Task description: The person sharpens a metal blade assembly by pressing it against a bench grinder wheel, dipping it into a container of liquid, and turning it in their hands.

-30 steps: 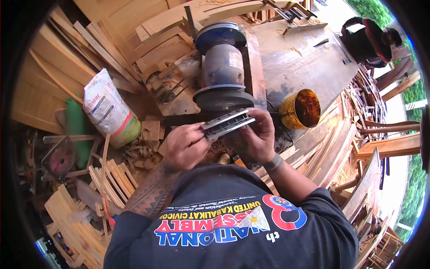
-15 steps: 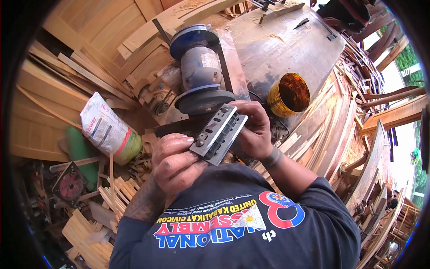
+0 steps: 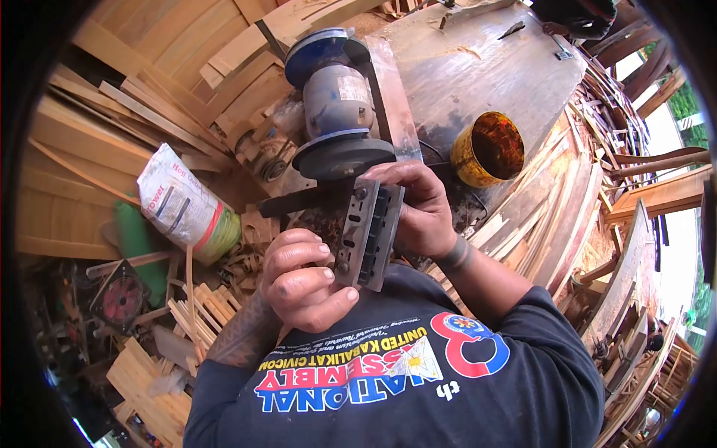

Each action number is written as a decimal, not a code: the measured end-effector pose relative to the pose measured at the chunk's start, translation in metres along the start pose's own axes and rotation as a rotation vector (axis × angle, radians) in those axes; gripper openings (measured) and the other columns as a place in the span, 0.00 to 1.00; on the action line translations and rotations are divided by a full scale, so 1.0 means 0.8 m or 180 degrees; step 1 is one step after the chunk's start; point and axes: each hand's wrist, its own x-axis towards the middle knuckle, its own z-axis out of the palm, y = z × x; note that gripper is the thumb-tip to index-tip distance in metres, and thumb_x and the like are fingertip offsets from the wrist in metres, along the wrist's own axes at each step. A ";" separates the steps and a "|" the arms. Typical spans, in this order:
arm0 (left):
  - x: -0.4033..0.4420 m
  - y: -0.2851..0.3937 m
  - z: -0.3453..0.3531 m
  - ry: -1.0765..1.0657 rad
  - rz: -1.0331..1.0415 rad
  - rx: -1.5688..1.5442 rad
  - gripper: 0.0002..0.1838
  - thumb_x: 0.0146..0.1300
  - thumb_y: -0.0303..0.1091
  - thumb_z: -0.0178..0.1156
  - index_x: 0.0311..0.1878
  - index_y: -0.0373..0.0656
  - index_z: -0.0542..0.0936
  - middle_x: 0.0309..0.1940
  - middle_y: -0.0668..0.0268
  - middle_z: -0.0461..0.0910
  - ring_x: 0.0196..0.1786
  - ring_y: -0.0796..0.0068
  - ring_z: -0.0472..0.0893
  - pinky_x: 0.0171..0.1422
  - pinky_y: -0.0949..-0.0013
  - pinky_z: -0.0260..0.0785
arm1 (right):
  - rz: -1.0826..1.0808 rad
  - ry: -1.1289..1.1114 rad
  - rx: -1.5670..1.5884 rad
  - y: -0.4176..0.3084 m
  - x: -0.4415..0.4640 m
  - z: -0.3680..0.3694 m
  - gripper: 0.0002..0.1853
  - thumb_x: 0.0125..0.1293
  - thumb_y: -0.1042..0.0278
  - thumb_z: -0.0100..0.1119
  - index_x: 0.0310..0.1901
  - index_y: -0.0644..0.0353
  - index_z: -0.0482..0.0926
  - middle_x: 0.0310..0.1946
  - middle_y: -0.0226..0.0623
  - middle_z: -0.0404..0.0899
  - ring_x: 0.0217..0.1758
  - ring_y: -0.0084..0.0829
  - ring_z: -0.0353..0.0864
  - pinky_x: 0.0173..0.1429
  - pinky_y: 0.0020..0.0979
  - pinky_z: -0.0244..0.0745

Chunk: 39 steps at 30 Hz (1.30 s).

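A dark metal block (image 3: 364, 235) with slots and bolts along its face, which looks like a planer blade holder, is tilted nearly upright in front of my chest. My right hand (image 3: 422, 205) grips its upper right side, the fingers reaching behind the top end. Curled fingers of my left hand (image 3: 302, 280) meet the lower left end of the block. Just beyond the block stands a bench grinder (image 3: 336, 104), its dark near wheel (image 3: 343, 158) close to the fingers of my right hand.
A yellow-brown can (image 3: 467, 157) stands on the worktable (image 3: 448, 75) right of the grinder. A printed sack (image 3: 183, 201) leans at the left among wood scraps. Long wood strips (image 3: 549, 216) lie at the right. Part of another person (image 3: 579, 19) shows at the top right.
The metal block has turned to stand more upright and sits slightly lower. My left fingers have shifted down around its lower end. My right hand still holds the top.
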 end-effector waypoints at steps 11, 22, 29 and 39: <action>-0.005 0.002 -0.010 -0.0798 -0.0750 -0.0147 0.39 0.57 0.41 0.88 0.68 0.62 0.73 0.66 0.54 0.73 0.68 0.45 0.78 0.67 0.44 0.80 | 0.0186 -0.0214 -0.0924 -0.044 -0.001 -0.025 0.12 0.75 0.77 0.71 0.56 0.64 0.82 0.57 0.43 0.85 0.62 0.34 0.85 0.67 0.37 0.80; -0.062 -0.006 -0.052 -0.1642 -0.1833 -0.0355 0.14 0.57 0.32 0.82 0.42 0.42 0.86 0.42 0.60 0.84 0.45 0.56 0.84 0.50 0.55 0.78 | 0.0280 0.0283 -0.6875 -0.201 0.038 -0.201 0.13 0.69 0.64 0.67 0.52 0.59 0.85 0.47 0.46 0.85 0.46 0.51 0.91 0.50 0.48 0.89; -0.072 -0.016 -0.033 -0.2782 -0.1873 -0.0591 0.13 0.59 0.34 0.80 0.43 0.42 0.87 0.44 0.60 0.87 0.47 0.53 0.87 0.52 0.54 0.79 | 0.1618 -0.0537 -0.6789 -0.145 0.040 -0.290 0.12 0.69 0.66 0.60 0.47 0.58 0.90 0.49 0.49 0.92 0.53 0.50 0.93 0.57 0.49 0.89; -0.161 -0.016 -0.056 -0.3636 -0.2737 -0.0458 0.18 0.61 0.41 0.79 0.50 0.43 0.89 0.48 0.57 0.87 0.53 0.50 0.87 0.60 0.52 0.80 | 0.1174 0.0339 -0.5824 -0.157 0.027 -0.266 0.13 0.75 0.61 0.63 0.50 0.59 0.91 0.44 0.49 0.93 0.49 0.48 0.94 0.54 0.45 0.88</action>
